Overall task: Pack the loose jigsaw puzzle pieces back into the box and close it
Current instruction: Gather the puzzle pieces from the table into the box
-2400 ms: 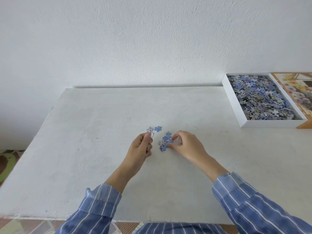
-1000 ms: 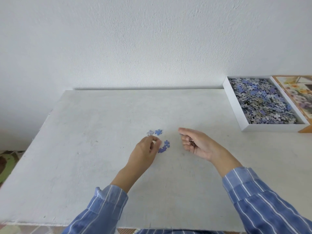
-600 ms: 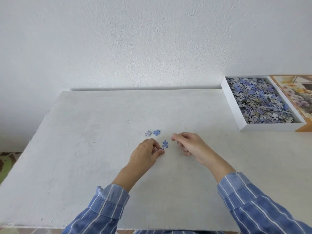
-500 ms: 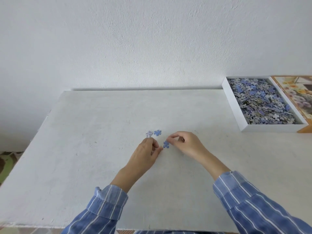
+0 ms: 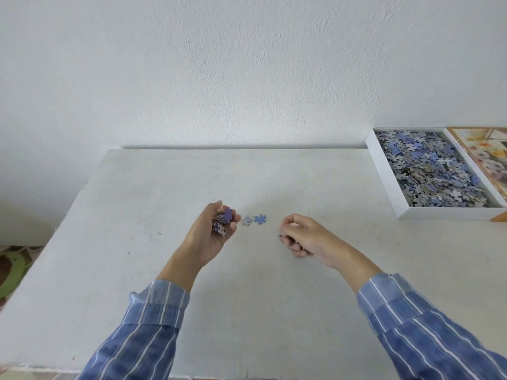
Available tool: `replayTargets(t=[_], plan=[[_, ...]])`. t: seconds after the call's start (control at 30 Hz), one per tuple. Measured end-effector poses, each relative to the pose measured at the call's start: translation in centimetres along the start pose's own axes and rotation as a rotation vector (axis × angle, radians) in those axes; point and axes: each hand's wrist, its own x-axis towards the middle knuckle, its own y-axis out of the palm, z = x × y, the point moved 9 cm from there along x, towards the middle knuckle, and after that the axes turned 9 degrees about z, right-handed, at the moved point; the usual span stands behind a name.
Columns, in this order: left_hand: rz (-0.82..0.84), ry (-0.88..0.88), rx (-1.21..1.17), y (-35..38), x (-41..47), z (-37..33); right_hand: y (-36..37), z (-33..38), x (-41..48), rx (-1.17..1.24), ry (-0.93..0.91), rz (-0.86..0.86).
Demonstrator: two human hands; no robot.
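table [image 5: 164, 270]: is carrying everything; both hands are working near its middle.
box [image 5: 444, 212]: is sitting open at the far right corner, well apart from the hands and already holding a deep layer of pieces. Both loads are going to need a long carry, so it is worth moving low and level.
lid [image 5: 488, 157]: is lying picture-up just beside the box at the right edge, not yet on.
left hand [image 5: 211, 237]: is facing palm up, its fingers curling round a handful [image 5: 223, 223] like a cup. It is looking quite full, so it should be keeping that upward tilt and not reaching for more.
right hand [image 5: 307, 238]: is hovering just over the table, fingers [image 5: 293, 245] curling in round a blue bit [image 5: 279, 235] that is peeking out below them; how many pieces are inside I cannot tell. Being the less loaded, it seems the better one for picking.
pale piece [image 5: 247, 220] and blue piece [image 5: 260, 219]: are lying flat just beside each other between the hands, nearer the left fingertips. They are looking like the last ones on the table. Being thin and flat, each is likely wanting a fingertip slide or a nail under an edge, with the other fingers gripping tight so nothing is spilling.
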Motion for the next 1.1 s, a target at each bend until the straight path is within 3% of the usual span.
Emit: replayTargets(t=[0.1, 0.23, 0.37, 0.5, 0.63, 0.83, 0.97, 1.1], plan=[[-0.036, 0.005, 0.171, -0.3, 0.7, -0.2, 0.1, -0.1, -0.2, 0.377, 0.027, 0.035], [-0.069, 0.059, 0.687, 0.3, 1.3, -1.0, 0.5, -0.5, 0.0, 0.624, 0.036, 0.031], [-0.172, 0.267, 1.372, 1.4, 1.5, -2.6, 0.1, -0.7, 0.8, 0.522, 0.052, -0.05], [-0.162, 0.313, 1.67, 2.1, 1.5, -2.3, -1.7, 0.3, 1.4, 0.07, -0.019, -0.224], [-0.188, 0.385, 1.769, 2.3, 1.5, -2.2, -1.7, 2.9, 2.5, -0.516, -0.205, -0.306], [-0.249, 0.357, 1.726, 1.3, 0.8, -2.2, 0.5, 4.3, 4.1, -0.984, -0.193, -0.238], [-0.254, 0.387, 1.687, 1.0, 0.6, -2.1, 0.5, 4.5, 4.7, -0.965, -0.148, -0.208], [-0.195, 0.366, 1.647, 1.2, 1.5, -2.1, 0.2, 3.8, 4.9, -0.776, -0.114, -0.099]])
